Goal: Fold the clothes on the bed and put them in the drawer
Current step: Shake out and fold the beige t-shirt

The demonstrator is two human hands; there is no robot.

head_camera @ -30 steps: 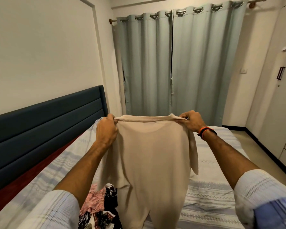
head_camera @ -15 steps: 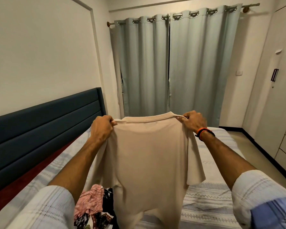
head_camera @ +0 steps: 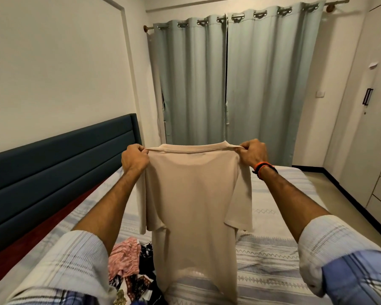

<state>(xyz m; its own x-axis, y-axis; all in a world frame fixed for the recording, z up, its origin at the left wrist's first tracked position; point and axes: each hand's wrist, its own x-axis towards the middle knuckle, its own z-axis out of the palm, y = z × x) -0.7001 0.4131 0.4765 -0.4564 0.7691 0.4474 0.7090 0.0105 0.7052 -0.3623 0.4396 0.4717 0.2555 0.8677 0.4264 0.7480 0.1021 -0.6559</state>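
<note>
1. Our left hand (head_camera: 134, 159) and right hand (head_camera: 252, 154), arms outstretched, each pinch a shoulder of the beige shirt (head_camera: 196, 208), which hangs above the bed (head_camera: 273, 260).
2. The shirt's hem is cut off below, and it partly hides the clothes pile (head_camera: 128, 265).

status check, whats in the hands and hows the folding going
Left hand and right hand each grip a shoulder of the beige shirt. Shirt hangs unfolded over the bed. Unfolded clothes pile lies below left.

No readable text — no labels, brands, numbers anywhere
</note>
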